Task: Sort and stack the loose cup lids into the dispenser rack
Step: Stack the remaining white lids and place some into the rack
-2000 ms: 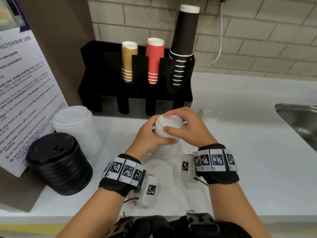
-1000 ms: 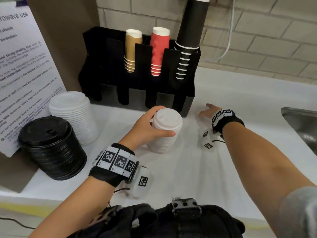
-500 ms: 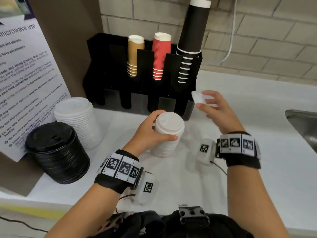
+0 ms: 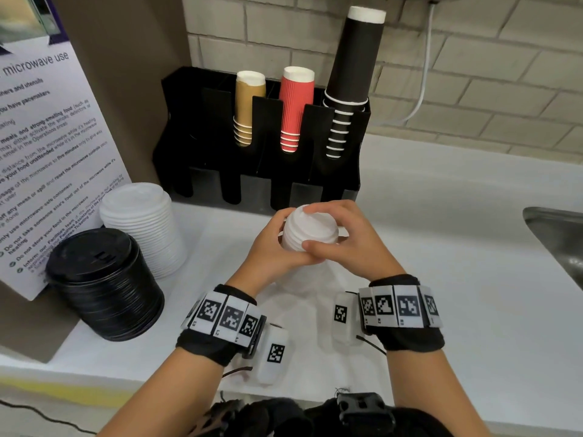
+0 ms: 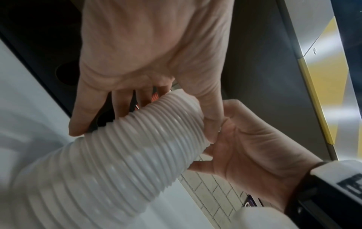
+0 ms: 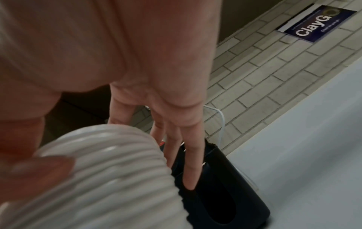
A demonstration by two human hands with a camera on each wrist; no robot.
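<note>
Standing on the white table [image 4: 441,279] just in front of the black dispenser rack [image 4: 262,171], a tall stack of small white lids [image 4: 307,233] is gripped from both sides. It is wrapped near its top by the curled fingers of the left hand [image 4: 271,247], while its upper lids are pinched between thumb and fingers of the right hand [image 4: 347,244]. A wider white lid stack [image 4: 142,222] and a black lid stack [image 4: 101,279] are seen at the left, touching each other.
</note>
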